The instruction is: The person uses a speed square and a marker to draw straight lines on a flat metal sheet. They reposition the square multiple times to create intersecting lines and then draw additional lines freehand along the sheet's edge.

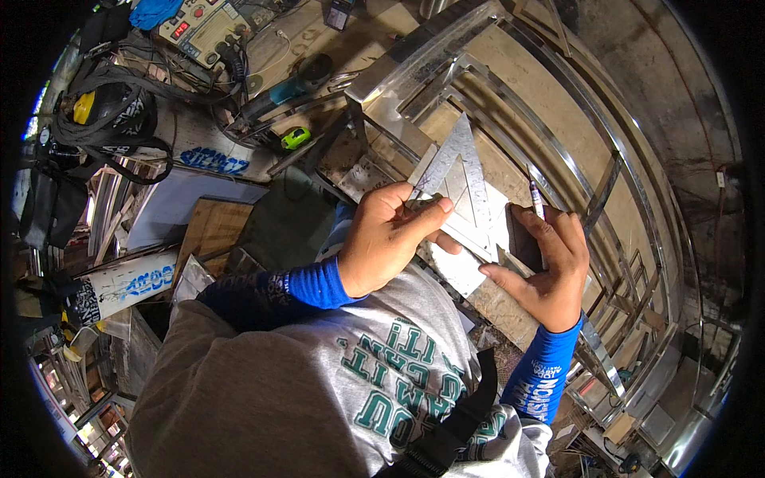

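Observation:
My left hand (386, 235) is closed on a grey metal triangular square (458, 147), its thumb pressed on the face and its fingers behind. The square's point faces away from me, with a cut-out in its middle. A light-coloured flat sheet (454, 272) shows below and behind it; how the two touch is partly hidden. My right hand (555, 267) holds a slim white marker pen (535, 195) between its fingers, tip pointing up and away. The right thumb reaches to the square's lower right corner. Blue sleeves cover both forearms.
A shiny metal frame of bent tubes (550, 127) spreads out ahead and to the right. A green tape measure (296, 138) and a teal angle grinder (288, 89) lie at the upper left. Beyond are a welding machine (199, 33), cables and a phone (339, 14).

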### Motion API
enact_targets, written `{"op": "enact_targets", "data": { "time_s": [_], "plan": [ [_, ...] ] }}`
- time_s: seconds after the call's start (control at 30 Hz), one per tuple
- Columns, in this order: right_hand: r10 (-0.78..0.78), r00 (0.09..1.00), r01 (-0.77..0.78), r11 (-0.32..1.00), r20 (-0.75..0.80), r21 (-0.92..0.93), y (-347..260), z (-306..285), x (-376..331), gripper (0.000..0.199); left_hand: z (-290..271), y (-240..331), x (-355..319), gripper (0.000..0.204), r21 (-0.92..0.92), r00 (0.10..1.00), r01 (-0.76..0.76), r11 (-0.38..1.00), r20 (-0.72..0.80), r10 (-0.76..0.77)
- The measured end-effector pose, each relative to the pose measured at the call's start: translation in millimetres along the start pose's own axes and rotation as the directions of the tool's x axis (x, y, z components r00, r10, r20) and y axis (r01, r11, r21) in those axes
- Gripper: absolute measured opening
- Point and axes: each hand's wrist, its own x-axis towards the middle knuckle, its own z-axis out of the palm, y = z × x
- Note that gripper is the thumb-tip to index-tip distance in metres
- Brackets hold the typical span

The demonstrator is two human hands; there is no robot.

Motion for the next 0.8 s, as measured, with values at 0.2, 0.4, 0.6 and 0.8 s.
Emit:
{"op": "enact_targets", "data": {
  "time_s": [0.2, 0.4, 0.6, 0.8],
  "plan": [
    [-0.003, 1.0, 0.003, 1.0, -0.005, 0.004, -0.1, 0.4, -0.1, 0.083, -1.6, -3.4, -1.7, 0.021, -0.027, 1.0, -0.002, 1.0, -0.014, 0.002],
    [-0.029, 1.0, 0.029, 0.999, -0.007, -0.021, 1.6, 0.8, 1.6, 0.084, -1.7, -1.9, -1.3, 0.022, -0.041, 1.0, -0.006, 0.999, -0.02, 0.006],
    [-0.033, 0.999, 0.032, 0.999, -0.024, -0.024, 2.1, 1.7, 1.8, 0.086, -3.8, -3.7, 0.9, 0.023, -0.047, 0.999, 0.02, 0.999, -0.04, -0.021],
    [-0.035, 0.999, 0.035, 0.999, -0.01, 0.001, 3.0, 2.3, 2.6, 0.086, 0.5, -11.3, 7.0, 0.026, -0.245, 0.996, -0.028, 0.969, -0.085, 0.007]
  ]
}}
